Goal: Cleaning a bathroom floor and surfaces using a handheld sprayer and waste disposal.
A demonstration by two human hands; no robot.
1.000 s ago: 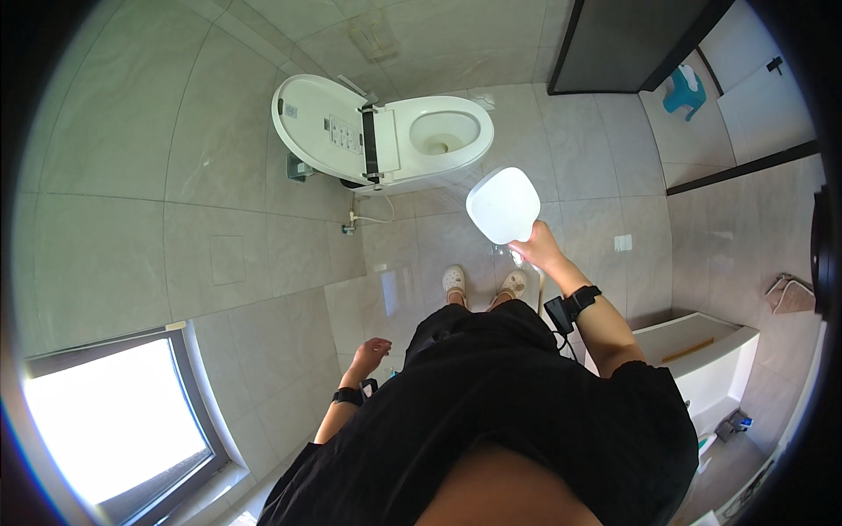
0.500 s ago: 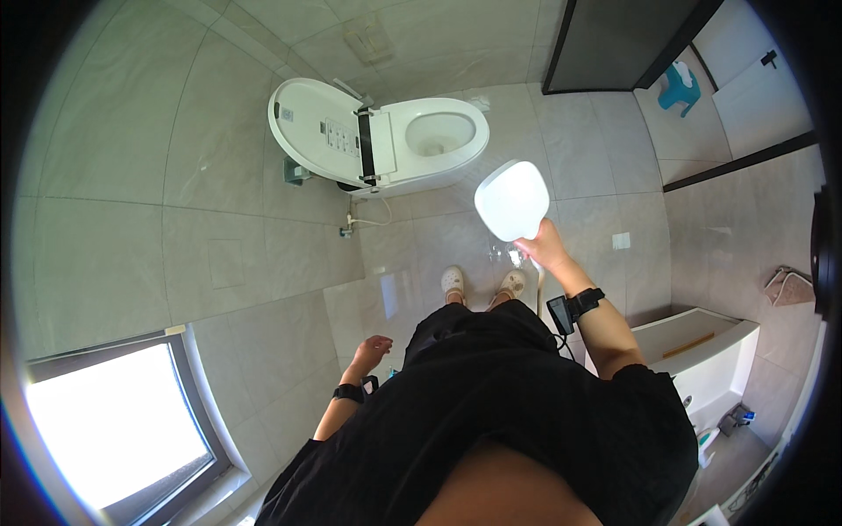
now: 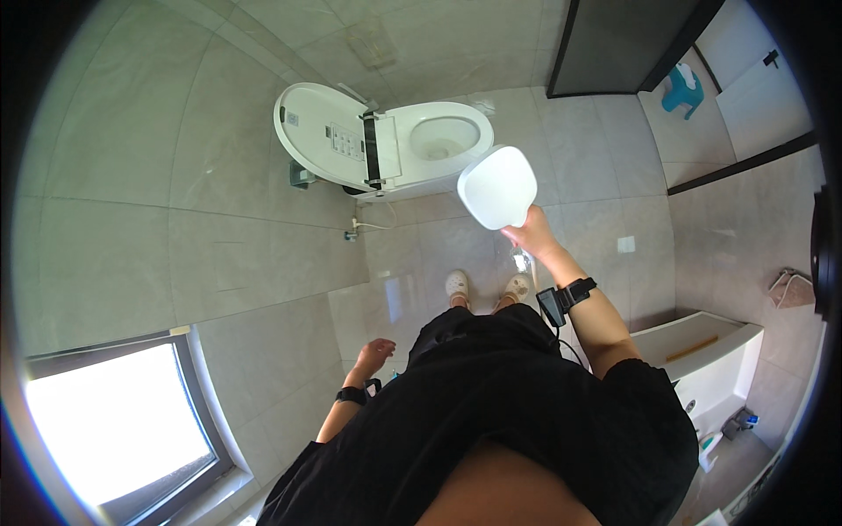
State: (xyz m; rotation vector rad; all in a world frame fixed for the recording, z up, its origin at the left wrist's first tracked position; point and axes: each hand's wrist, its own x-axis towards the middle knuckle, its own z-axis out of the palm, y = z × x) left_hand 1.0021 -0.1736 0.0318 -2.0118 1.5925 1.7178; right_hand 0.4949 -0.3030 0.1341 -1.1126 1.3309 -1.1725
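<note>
In my right hand (image 3: 531,231) I grip a white, rounded-square hand shower head (image 3: 497,187) by its lower end, with the fingers wrapped round it. A thin hose (image 3: 534,276) runs down from under this hand toward my leg. The shower head is in front of me, its left edge overlapping the view of the front of a white toilet (image 3: 445,138) whose lid (image 3: 323,135) is raised. My left hand (image 3: 375,355) hangs low at my left side, fingers loosely bent and nothing in them. Both wrists wear black straps.
A window (image 3: 123,430) is at the lower left. To the right are a white basin (image 3: 728,377) with bottles beside it and a dark glass panel (image 3: 605,48). A teal stool (image 3: 682,92) stands beyond. The tiled floor has wet-looking shine near my shoes (image 3: 517,286).
My right hand has moved slightly left and up in the picture with the shower head, now overlapping the toilet's front edge. The left hand hangs almost as before.
</note>
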